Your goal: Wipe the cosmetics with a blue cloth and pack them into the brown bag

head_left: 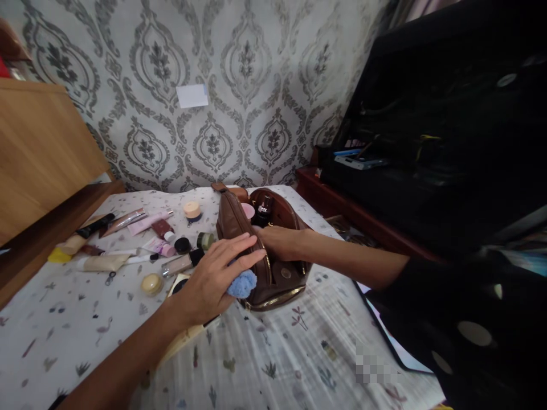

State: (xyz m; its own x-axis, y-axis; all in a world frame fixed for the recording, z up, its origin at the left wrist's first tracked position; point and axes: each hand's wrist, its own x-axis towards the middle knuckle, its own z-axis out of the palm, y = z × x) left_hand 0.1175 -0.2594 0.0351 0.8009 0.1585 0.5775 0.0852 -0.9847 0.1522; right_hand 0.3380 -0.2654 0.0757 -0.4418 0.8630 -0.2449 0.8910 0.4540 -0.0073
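Note:
A brown zippered bag (233, 219) stands on the patterned sheet with its mouth open. My right hand (282, 242) reaches down inside it, and the bag's wall hides my fingers. Bunched in my left hand (217, 267) is a fuzzy blue cloth (242, 284), while the fingers stretch over the bag's near-left edge. Beside my right hand in the bag sit a dark bottle (264, 210) with a shiny collar and a round pink item (248, 211). A green-labelled jar (205, 240) lies just left of the bag.
Tubes and bottles lie on the left, among them a pink tube (149, 222) and a beige tube (102, 262). Nearer are a cream-lidded jar (192, 210) and a small yellow jar (151, 284). A tablet-like device (401, 341) lies at right, and a wooden cabinet (47, 131) stands left.

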